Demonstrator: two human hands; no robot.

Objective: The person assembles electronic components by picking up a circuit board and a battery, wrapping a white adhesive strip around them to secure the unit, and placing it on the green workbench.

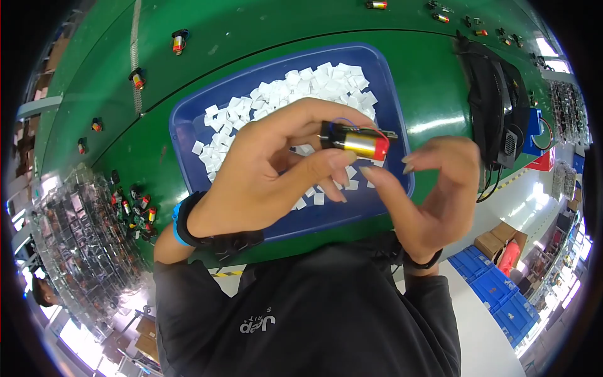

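Between the thumb and fingers of my left hand (251,169) is a small cylindrical battery assembly (359,143). It has a yellow-silver body, a red end, a black holder and thin red and blue wires. My right hand (440,188) is just to the right of it, thumb and forefinger apart, with nothing seen between them. Both hands are above a blue plastic tray (397,94) that holds many small white square pieces (326,80). My left hand hides part of the tray and some of the pieces.
Similar battery assemblies (179,43) are spaced along the green work surface (264,38). A pile of them (135,210) lies at left, beside stacked clear trays (81,232). A black bag (499,94) is at right. Blue crates (490,289) stand at lower right.
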